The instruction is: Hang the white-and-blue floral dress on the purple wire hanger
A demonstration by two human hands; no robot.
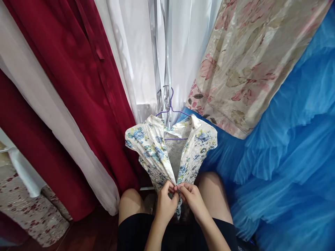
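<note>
A cream dress with blue flowers [157, 150] hangs on a purple hanger [171, 108] in front of me, its back opening spread apart at the top. My left hand [164, 204] pinches the left edge of the opening low down. My right hand [192, 198] pinches the right edge beside it. The fingertips of both hands meet at the bottom of the opening, closed on the fabric. My bare knees and black shorts [136, 232] show below.
Hanging garments crowd around: a dark red dress [78, 104] and white fabric [47, 104] on the left, sheer white cloth [136, 52] behind, a pink-flowered beige dress [248, 62] and a blue tulle skirt [288, 157] on the right. Dark wooden floor [89, 233] at bottom left.
</note>
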